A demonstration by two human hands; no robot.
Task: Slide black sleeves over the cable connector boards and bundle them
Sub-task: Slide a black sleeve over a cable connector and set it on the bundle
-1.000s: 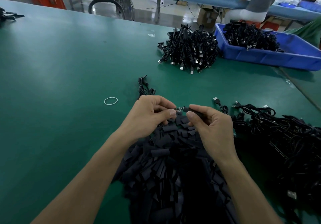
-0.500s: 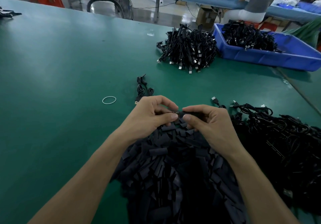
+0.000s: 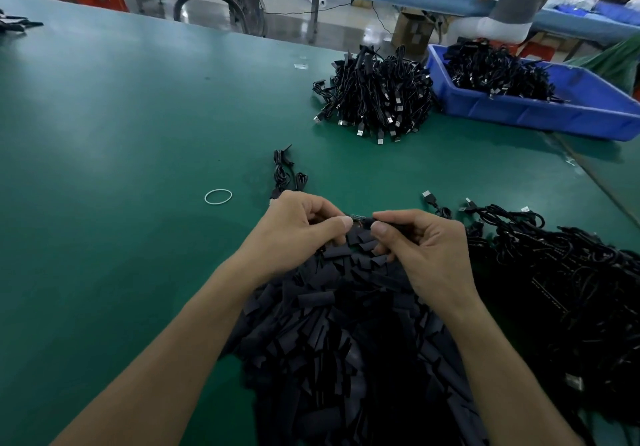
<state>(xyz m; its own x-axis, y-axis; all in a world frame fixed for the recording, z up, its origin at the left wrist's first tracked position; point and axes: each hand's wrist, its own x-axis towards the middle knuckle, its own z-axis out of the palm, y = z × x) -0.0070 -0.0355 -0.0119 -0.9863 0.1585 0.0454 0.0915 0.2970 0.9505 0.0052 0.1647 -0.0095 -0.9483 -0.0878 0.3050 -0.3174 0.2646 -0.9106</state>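
Sleeving in hand: connector board held between both hands, above the sleeve stock.

My left hand (image 3: pixel 298 234) pinches one end of the small connector board (image 3: pixel 357 217) between thumb and forefinger, the other fingers curled under. My right hand (image 3: pixel 422 255) pinches a black piece against the board's other end. I judge it to be the sleeve, though it is too small to tell from cable. I work just over the pile of loose black sleeves (image 3: pixel 346 324), so the next one is within reach. The tangled cables (image 3: pixel 571 289) lie close at my right. A white rubber band (image 3: pixel 218 197) lies apart on the green table (image 3: pixel 121 134), presumably for bundling. The bundled cable heap (image 3: pixel 377 95) sits beside the blue bin (image 3: pixel 540 113).
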